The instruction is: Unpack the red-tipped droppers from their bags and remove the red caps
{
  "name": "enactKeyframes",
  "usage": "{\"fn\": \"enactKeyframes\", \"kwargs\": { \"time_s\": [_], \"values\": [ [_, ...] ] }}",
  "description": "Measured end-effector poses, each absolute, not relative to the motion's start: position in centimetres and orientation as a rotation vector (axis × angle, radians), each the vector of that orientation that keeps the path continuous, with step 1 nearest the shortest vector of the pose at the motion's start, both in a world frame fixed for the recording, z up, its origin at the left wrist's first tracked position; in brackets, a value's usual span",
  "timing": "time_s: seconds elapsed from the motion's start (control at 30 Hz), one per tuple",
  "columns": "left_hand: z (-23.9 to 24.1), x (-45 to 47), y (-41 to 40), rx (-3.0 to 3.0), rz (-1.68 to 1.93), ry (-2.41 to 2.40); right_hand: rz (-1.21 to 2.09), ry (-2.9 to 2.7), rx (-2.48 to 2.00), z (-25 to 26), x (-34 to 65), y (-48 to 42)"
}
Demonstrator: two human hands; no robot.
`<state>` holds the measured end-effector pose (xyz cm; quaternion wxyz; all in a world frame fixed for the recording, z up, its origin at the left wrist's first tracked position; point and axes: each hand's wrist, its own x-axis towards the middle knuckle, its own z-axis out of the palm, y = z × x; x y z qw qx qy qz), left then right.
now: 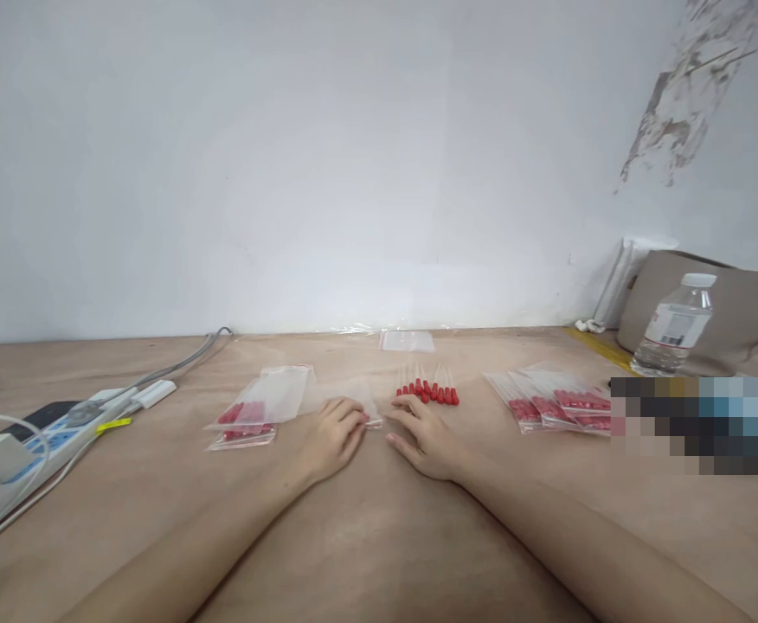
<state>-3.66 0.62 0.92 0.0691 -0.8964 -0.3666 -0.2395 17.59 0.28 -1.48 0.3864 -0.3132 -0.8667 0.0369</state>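
My left hand (337, 437) is closed at the near edge of a clear zip bag (367, 400) lying flat on the table, its fingers curled over the bag and hiding part of it. Just to the right, my right hand (427, 439) rests low with fingers apart and holds nothing that I can see. Beyond its fingertips lies a row of small red-headed pieces with thin pale leads (426, 391), which look like LEDs. Left of my left hand, a clear bag with red pieces inside (246, 420) lies partly under empty zip bags (285, 391).
Several filled zip bags (557, 405) overlap on the right, near a water bottle (674, 329) and a grey-brown bag (735, 303). Another flat bag (407, 341) lies by the wall. At left are a power strip (61, 441) and cables (177, 363). A blurred patch hides things at right.
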Motion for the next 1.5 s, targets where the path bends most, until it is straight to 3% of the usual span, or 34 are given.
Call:
{"fn": "enactKeyframes", "kwargs": {
  "time_s": [0.13,0.47,0.8,0.97,1.5],
  "values": [
    [0.6,-2.0,-0.1,-2.803,-0.932,-1.193,0.142,-2.209,-0.78,-1.4,17.6,0.2],
    [0.3,-3.9,0.0,-2.888,-0.964,-1.313,0.213,-2.236,-0.748,-1.8,17.6,0.7],
    [0.4,-3.2,0.3,-2.878,-1.068,-1.424,-0.339,-2.241,-0.729,-1.9,16.0,1.5],
    [0.5,-3.1,0.1,-2.886,-1.108,-1.445,-0.432,-2.222,-0.744,-1.9,15.8,1.8],
    [-0.7,-2.0,0.9,-2.853,-1.237,-1.447,-0.199,-2.332,-0.758,-1.7,15.1,1.8]
  ]
}}
